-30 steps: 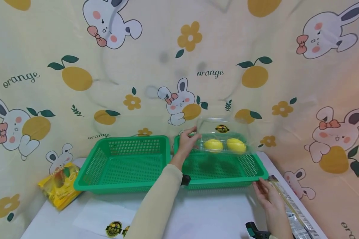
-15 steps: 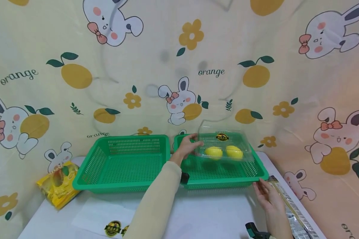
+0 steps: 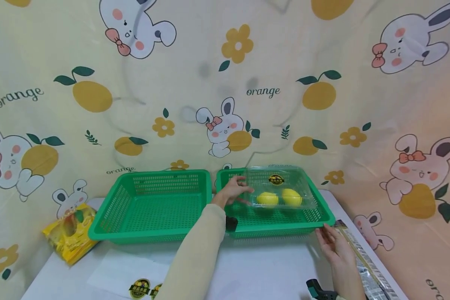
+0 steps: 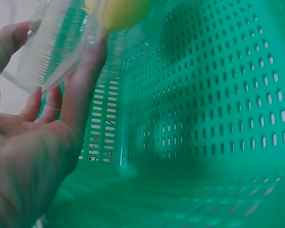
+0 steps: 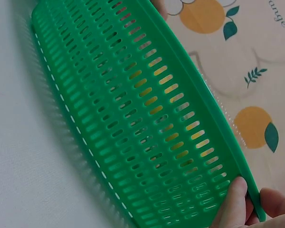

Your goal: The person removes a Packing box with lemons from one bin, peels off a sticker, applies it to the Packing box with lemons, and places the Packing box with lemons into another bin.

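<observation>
My left hand [image 3: 233, 191] grips the left end of a clear plastic clamshell box [image 3: 307, 189] with a dark and gold label. Inside it sit two yellow fruits [image 3: 291, 197], whose kind I cannot tell. The box is over or inside the right green basket [image 3: 277, 229]; whether it touches the bottom is unclear. The left wrist view shows my thumb and fingers on either side of the box's end [image 4: 52, 52], above the slotted basket bottom. With my right hand [image 3: 337, 248] I pinch the basket's front right corner rim, and the right wrist view shows thumb and fingers there [image 5: 237, 199].
A second green basket [image 3: 168, 204] stands to the left, holding nothing visible. Beside it lies a yellow bag [image 3: 72, 233] with a fruit picture. White paper with round labels [image 3: 139, 288] lies in front. A silvery packet [image 3: 371, 266] lies along the right edge, before a printed cloth backdrop [image 3: 187, 83].
The clear box has come down into the right basket with my left hand, from a raised position at the basket's back. My right hand stays on the rim.
</observation>
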A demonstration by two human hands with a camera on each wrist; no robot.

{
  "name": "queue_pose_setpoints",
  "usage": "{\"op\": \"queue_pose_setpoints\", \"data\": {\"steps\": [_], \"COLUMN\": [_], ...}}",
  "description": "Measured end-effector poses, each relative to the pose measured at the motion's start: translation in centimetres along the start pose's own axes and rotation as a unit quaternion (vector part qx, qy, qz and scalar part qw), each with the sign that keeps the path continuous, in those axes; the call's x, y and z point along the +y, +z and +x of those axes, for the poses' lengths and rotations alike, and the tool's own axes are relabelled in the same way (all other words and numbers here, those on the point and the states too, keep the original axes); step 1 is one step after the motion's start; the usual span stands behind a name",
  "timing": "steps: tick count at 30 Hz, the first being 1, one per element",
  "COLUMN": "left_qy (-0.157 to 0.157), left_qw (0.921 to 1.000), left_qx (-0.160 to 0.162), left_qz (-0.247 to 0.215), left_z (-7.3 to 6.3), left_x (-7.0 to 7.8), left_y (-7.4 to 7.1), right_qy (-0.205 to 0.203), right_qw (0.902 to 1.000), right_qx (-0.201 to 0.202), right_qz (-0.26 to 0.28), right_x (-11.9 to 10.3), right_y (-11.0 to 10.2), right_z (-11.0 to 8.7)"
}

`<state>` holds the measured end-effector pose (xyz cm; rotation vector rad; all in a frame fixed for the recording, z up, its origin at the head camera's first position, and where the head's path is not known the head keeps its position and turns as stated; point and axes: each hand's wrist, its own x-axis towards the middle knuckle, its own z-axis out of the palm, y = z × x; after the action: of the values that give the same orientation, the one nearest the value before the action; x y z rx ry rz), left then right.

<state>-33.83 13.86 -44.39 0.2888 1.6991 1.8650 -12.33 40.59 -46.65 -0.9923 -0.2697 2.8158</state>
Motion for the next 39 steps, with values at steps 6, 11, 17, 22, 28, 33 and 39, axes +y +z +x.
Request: {"op": "queue_pose_setpoints", "data": {"steps": [6,11,17,22,28,33,39], "left_qy": [-0.029,-0.053,-0.073,-0.094,-0.128,-0.153,-0.161], "left_qw": [0.9996,0.9985,0.9966,0.9949,0.9911,0.9878,0.9827], "left_qx": [-0.004,-0.01,-0.012,-0.024,-0.036,-0.028,0.004], "left_qz": [0.001,0.008,0.036,0.027,0.004,-0.004,0.09], "left_z": [0.3,0.2,0.0,-0.3,-0.8,-1.2,-1.8], "left_x": [-0.3,-0.5,-1.1,-1.2,-1.0,-0.9,0.7], "left_y": [0.2,0.4,-0.1,-0.7,-1.3,-1.7,-1.0], "right_qy": [-0.003,-0.006,-0.008,-0.013,-0.015,-0.016,-0.024], "right_qw": [1.0,1.0,1.0,0.9999,0.9998,0.9996,0.9972], "right_qx": [-0.001,0.005,0.005,0.001,0.0,-0.002,-0.021], "right_qz": [-0.002,0.0,0.0,-0.01,-0.01,-0.022,-0.067], "right_x": [0.0,0.0,0.4,0.9,1.4,1.8,1.5], "right_y": [-0.1,-0.1,0.2,0.4,0.7,0.8,0.9], "right_z": [-0.2,-0.4,-0.3,0.0,0.2,0.6,0.6]}}
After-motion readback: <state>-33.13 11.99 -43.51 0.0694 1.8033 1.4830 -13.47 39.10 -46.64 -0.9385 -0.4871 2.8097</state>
